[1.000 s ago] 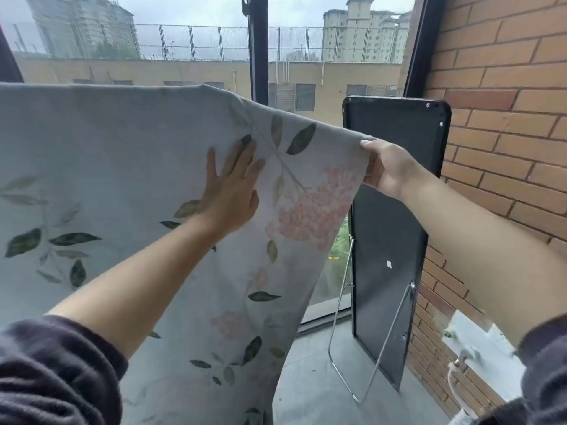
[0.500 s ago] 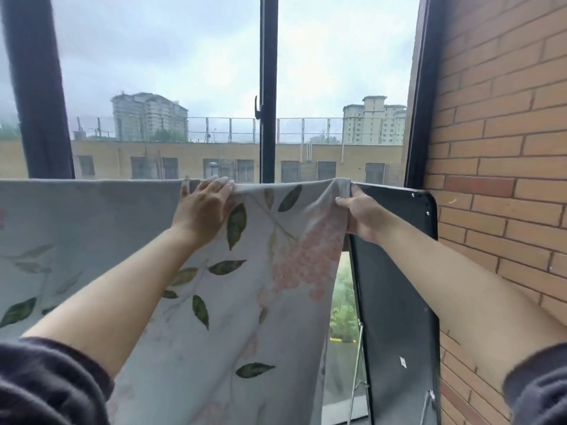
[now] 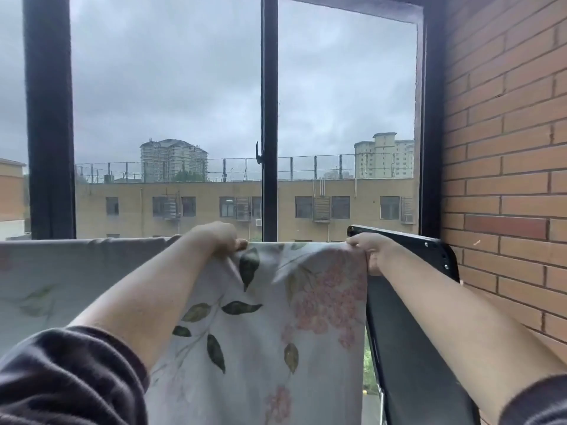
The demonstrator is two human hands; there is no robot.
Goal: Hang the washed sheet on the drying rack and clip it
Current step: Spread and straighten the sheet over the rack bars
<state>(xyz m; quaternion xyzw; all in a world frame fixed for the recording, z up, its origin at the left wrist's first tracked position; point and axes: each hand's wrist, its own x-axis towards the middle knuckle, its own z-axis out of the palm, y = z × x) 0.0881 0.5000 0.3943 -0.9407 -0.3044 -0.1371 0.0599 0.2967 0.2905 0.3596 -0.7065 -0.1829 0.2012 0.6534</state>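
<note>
Sheet (image 3: 270,348) looked soft and floppy, probably a bit heavy from the wash, so I'd grab it right along the top fold. Pale grey with green leaves and pink blossoms. It hung from 9 to 6 o'clock in view. The left hand (image 3: 219,240) pinched the top edge, and the right hand (image 3: 371,253) at its 3 o'clock gripped the corner. No clips in sight.

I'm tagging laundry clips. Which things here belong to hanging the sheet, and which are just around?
In the job: floral sheet; left hand and right hand, gripping its top edge.
Just around: black panel, brick wall, window frame.
</note>
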